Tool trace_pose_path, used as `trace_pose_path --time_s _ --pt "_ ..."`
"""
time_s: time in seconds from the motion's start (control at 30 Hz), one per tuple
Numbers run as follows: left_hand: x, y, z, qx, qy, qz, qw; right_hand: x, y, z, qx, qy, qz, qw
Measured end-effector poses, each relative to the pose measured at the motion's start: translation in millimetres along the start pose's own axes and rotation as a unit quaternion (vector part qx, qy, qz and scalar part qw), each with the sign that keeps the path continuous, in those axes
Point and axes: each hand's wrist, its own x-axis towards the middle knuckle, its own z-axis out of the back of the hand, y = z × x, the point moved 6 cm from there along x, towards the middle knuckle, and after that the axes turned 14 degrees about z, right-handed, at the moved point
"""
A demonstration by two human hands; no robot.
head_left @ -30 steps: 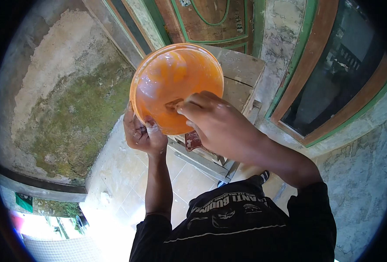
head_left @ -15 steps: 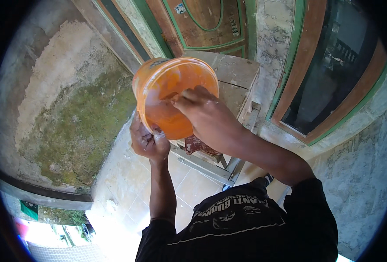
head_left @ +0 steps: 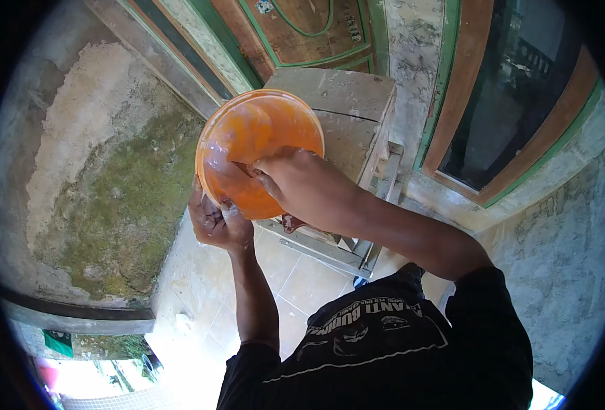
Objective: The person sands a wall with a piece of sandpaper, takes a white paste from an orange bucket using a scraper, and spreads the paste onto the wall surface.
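An orange plastic bucket (head_left: 261,119) smeared with pale wet residue is raised with its mouth toward me, over a worn wooden stand (head_left: 347,96). My left hand (head_left: 217,222) grips the bucket's lower left rim, fingers curled and whitened with residue. My right hand (head_left: 292,181) is inside the mouth, pinching a small reddish-brown scraper (head_left: 246,168) against the inner surface; most of that tool is hidden by the fingers. A dark red, stained object (head_left: 293,224) shows just under the bucket on the stand, partly covered.
A green-trimmed wooden door (head_left: 309,34) is beyond the stand, with a framed glass window (head_left: 494,109) to the right. A mossy concrete patch (head_left: 118,205) lies left, beside pale floor tiles (head_left: 282,273). A rough wall (head_left: 555,260) is at right.
The bucket tilted, showing its outer side, and has turned its mouth back toward me, slightly farther left. Both hands moved with it; the scraper stays inside.
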Motion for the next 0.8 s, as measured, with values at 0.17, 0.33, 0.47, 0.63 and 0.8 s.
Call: trace_pose_path --time_s 0.17,0.33,0.47,0.63,0.8 --pt "-3 5 2 -0.02 -0.006 0.014 1.0 3 9 11 -0.112 -0.119 0.148 0.975" --pt "2 3 2 0.019 -0.028 0.005 0.999 -1 7 2 -0.074 -0.08 0.211 0.971" --pt "3 0 11 0.011 -0.025 0.013 1.0 -11 15 11 -0.238 -0.059 0.225 0.943" --pt "2 -5 8 0.054 -0.017 -0.054 0.997 -17 8 -6 -0.361 -0.055 0.225 0.903" --pt "-7 -1 -2 0.099 0.03 -0.062 0.993 3 -21 -2 -0.041 -0.121 0.18 0.975"
